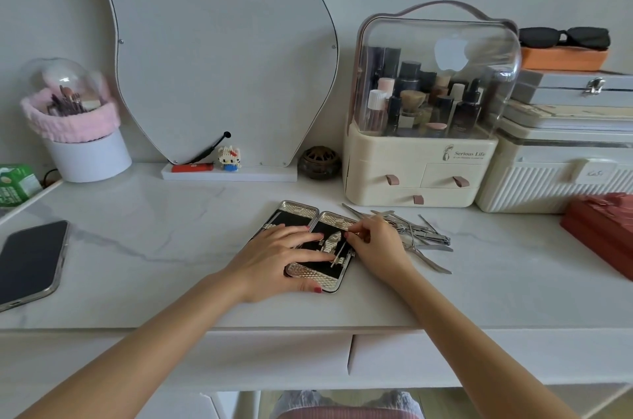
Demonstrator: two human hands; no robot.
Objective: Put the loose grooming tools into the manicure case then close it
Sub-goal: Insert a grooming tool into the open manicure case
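The manicure case (301,209) lies open and flat on the white desk, silver-rimmed with a black lining. My left hand (277,257) rests flat across it, fingers straight, pressing on the lining near the hinge. A nail clipper (330,242) sits in the right half. My right hand (373,244) pinches a thin metal tool (340,252) and holds it slanted over the right half. A pile of loose steel grooming tools (418,233) lies just right of the case, partly hidden behind my right hand.
A phone (30,257) lies at the desk's left. A cream cosmetics organiser (421,172) and a white ribbed box (548,185) stand behind the tools. A red box (603,230) sits at the right edge. A mirror, brush holder and small trinkets line the back.
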